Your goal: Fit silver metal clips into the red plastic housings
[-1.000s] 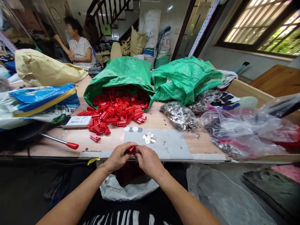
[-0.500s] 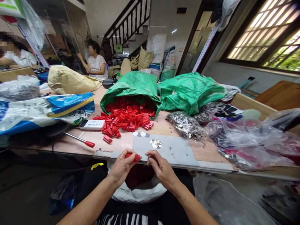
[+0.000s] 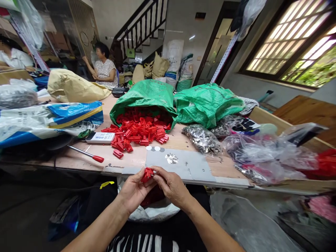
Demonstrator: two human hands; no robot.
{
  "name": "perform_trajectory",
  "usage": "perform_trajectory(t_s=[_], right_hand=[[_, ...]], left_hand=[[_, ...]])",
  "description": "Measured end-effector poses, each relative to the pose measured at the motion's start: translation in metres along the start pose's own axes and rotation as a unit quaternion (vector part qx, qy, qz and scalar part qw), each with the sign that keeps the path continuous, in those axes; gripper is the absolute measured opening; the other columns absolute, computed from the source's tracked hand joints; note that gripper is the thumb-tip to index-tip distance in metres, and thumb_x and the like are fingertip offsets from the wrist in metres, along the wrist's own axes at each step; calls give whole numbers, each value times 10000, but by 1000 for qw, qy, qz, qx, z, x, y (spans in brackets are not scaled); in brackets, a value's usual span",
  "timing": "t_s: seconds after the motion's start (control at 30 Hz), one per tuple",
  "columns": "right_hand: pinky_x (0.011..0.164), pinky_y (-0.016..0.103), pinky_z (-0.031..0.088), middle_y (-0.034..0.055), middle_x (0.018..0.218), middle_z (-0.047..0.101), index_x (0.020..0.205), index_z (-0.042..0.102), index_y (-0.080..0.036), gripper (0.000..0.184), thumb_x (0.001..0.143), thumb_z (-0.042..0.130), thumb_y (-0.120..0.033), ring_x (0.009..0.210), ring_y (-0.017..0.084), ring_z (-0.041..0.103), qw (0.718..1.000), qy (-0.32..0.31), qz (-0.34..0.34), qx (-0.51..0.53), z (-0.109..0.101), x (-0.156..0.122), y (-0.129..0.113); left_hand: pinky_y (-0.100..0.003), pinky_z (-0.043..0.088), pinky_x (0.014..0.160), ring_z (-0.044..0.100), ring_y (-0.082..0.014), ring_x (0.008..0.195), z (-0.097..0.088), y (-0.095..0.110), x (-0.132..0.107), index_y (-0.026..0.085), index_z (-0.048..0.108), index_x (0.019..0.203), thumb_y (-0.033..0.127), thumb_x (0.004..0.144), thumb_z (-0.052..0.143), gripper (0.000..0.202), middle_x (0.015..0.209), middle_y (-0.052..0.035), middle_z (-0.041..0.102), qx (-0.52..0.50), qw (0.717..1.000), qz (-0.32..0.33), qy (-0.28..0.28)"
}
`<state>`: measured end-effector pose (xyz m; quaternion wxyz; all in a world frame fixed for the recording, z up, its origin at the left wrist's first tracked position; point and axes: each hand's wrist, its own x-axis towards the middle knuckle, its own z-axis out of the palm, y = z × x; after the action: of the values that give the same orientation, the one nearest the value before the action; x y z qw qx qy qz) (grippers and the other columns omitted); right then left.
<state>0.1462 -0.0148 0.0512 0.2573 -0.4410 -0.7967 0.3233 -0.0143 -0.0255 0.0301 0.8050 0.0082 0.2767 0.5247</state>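
My left hand (image 3: 133, 190) is closed round a small red plastic part (image 3: 147, 174) just below the table's front edge. My right hand (image 3: 169, 185) pinches at the same part from the right, with a small metal piece at its fingertips. A heap of the same red plastic parts (image 3: 139, 130) spills from an open green sack (image 3: 145, 94) onto the wooden table (image 3: 84, 159). A little pile of shiny metal pieces (image 3: 171, 158) lies on a grey sheet (image 3: 194, 168) right in front of my hands.
A second green sack (image 3: 207, 103) and clear bags of metal pieces (image 3: 202, 138) lie to the right. A red-handled tool (image 3: 86, 155), a white box (image 3: 100, 137), and blue-white sacks (image 3: 47, 119) lie left. A white bag (image 3: 154, 211) hangs under my hands. Two people sit at the far left.
My hands were apart half a second ago, the right one holding a metal piece. Now they have come together on the red part. The camera view shifted slightly.
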Motion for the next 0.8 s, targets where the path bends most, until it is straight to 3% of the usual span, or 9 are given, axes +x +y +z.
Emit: perform_trajectory(t_s=[0.07,0.27,0.47,0.57,0.7,0.8], right_hand=[[804,259,445,30,1016,687,1212,570,-270,320,951,399,-345,893,162,628,1000,21,-2,19,2,1,2],[585,215,402,-20,647,573,1033,630,-208,387,963,326,-437,611,121,528,990,33,38,132,7,4,8],[559,203,353,-57,651,527,1052,581,-215,272,837,593,-381,565,96,447,992,20,55,116,11,2,9],[542,200,331,-72,619,481,1029,564,-209,234,829,597,-326,544,91,424,992,23,53,108,15,2,12],[552,200,324,-76,629,470,994,571,-216,184,825,598,-283,559,89,434,995,-4,50,89,17,1,19],[546,200,315,-83,618,473,1072,560,-237,272,812,620,-283,554,92,443,996,-33,59,61,16,2,25]], left_hand=[[-377,520,928,708,-185,807,1,-3,0,84,660,822,148,896,490,196,840,-110,739,3,1000,8,-1],[-430,501,950,704,-220,864,-1,-8,3,74,663,828,164,907,471,226,873,-130,737,3,1000,4,-4],[-296,559,783,695,-177,788,-3,-12,4,68,664,814,153,888,510,191,835,-124,727,-6,999,11,30],[-302,551,791,689,-168,791,-5,-16,2,108,658,814,146,855,566,107,838,-86,724,5,999,15,46],[-309,535,792,683,-153,774,-19,-20,2,161,641,809,185,803,648,26,830,-40,719,38,997,2,68],[-265,512,762,661,-117,714,-40,-22,7,161,613,719,209,743,715,115,776,-13,704,100,993,5,66]])
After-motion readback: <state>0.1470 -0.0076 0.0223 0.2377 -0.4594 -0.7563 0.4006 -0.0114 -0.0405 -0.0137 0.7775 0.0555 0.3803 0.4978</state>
